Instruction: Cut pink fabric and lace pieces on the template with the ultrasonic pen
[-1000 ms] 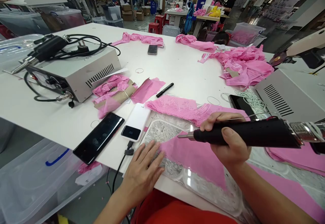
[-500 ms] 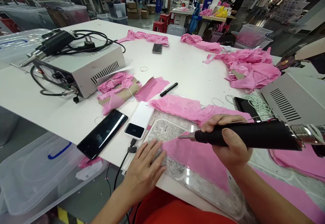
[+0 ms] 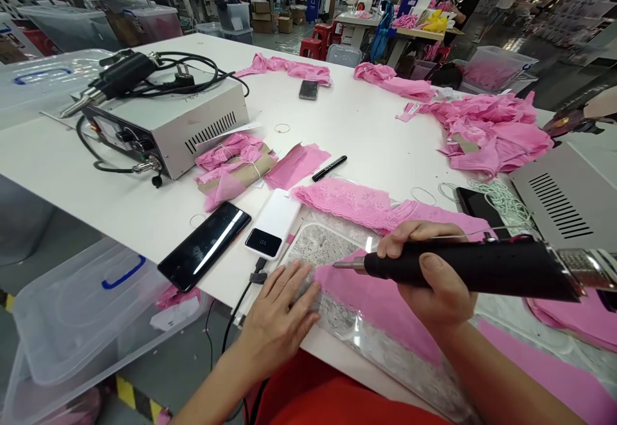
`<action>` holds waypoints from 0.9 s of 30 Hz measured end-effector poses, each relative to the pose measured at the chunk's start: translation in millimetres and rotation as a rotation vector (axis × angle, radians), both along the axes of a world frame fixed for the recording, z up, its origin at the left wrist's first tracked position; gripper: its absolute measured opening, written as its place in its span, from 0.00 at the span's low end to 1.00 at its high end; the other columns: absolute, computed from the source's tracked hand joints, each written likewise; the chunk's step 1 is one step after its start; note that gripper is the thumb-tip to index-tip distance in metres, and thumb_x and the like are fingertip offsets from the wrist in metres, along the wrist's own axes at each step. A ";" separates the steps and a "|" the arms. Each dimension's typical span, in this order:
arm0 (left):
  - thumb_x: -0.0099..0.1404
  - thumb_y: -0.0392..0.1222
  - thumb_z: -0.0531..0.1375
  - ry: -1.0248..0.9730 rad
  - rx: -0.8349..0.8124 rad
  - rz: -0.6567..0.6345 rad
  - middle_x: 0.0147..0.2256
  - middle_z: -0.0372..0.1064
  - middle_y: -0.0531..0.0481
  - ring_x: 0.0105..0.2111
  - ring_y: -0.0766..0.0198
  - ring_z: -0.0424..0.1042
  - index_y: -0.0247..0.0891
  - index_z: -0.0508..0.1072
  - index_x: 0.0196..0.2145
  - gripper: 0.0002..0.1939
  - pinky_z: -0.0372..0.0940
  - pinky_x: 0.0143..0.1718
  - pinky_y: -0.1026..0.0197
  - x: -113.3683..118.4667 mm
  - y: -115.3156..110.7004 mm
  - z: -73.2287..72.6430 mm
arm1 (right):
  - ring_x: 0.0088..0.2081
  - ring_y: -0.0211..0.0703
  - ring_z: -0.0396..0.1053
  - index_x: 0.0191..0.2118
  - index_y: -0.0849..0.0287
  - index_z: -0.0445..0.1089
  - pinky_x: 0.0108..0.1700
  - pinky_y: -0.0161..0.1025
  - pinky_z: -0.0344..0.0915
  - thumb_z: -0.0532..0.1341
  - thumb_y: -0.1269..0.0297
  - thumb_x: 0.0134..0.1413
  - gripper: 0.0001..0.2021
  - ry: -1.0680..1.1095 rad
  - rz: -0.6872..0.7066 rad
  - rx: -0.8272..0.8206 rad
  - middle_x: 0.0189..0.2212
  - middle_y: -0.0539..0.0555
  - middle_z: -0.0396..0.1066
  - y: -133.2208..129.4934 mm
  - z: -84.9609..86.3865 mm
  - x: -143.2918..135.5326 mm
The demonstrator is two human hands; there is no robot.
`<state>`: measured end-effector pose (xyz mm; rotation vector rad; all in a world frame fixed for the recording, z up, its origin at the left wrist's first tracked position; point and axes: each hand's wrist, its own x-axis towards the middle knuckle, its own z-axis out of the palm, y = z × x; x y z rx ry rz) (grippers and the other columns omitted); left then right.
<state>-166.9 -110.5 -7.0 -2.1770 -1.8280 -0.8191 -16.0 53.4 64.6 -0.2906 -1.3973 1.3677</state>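
My left hand (image 3: 282, 312) lies flat, fingers stretched out, with its fingertips at the left corner of a pink fabric piece (image 3: 380, 309). That fabric rests on a grey-speckled board (image 3: 318, 243) under a clear, shiny surface. In my right hand (image 3: 436, 277) is a black ultrasonic hand tool (image 3: 491, 267) with a metal tip, held nearly level with fingers and thumb wrapped round its body. The tip points left, over the fabric's upper edge near my left fingertips; whether it touches I cannot tell. Just beyond lies a strip of pink lace (image 3: 347, 201).
A white power bank (image 3: 277, 216) with a cable and a black phone (image 3: 205, 245) lie left of the board. Behind them stands a grey generator box (image 3: 193, 123) carrying a second tool. A marker (image 3: 330, 168), pink garments (image 3: 496, 129) and another box (image 3: 563, 190) are farther off.
The tool's tip has moved left along the fabric's upper edge, closer to my left fingertips. My left hand stays flat in place. The whole view has shifted slightly.
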 end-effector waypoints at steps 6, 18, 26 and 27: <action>0.69 0.37 0.56 0.006 0.000 0.017 0.57 0.65 0.35 0.63 0.47 0.57 0.34 0.69 0.53 0.16 0.62 0.58 0.44 -0.3 -0.4 0.1 | 0.25 0.37 0.67 0.34 0.55 0.70 0.29 0.41 0.70 0.62 0.65 0.52 0.03 -0.030 -0.021 0.005 0.28 0.50 0.69 -0.7 -0.2 -0.3; 0.70 0.38 0.55 0.010 0.001 0.039 0.58 0.64 0.34 0.63 0.46 0.58 0.31 0.69 0.54 0.17 0.64 0.58 0.44 0.0 -1.0 -1.5 | 0.26 0.36 0.67 0.37 0.55 0.70 0.30 0.40 0.70 0.62 0.64 0.53 0.05 -0.020 0.062 0.001 0.30 0.50 0.68 -12.9 2.2 -10.4; 0.69 0.39 0.56 -0.017 -0.001 0.031 0.58 0.64 0.34 0.62 0.46 0.58 0.32 0.69 0.54 0.17 0.64 0.58 0.45 -0.5 -1.3 -0.9 | 0.25 0.36 0.67 0.36 0.54 0.70 0.29 0.40 0.70 0.62 0.63 0.53 0.04 -0.034 0.031 0.021 0.28 0.50 0.69 -14.6 1.6 -16.3; 0.69 0.39 0.56 -0.017 -0.001 0.031 0.57 0.64 0.34 0.62 0.46 0.58 0.32 0.69 0.54 0.17 0.64 0.58 0.45 -0.6 -1.3 -0.9 | 0.25 0.37 0.67 0.36 0.54 0.70 0.29 0.40 0.70 0.62 0.63 0.53 0.04 -0.034 0.032 0.025 0.29 0.50 0.69 -14.5 1.5 -16.5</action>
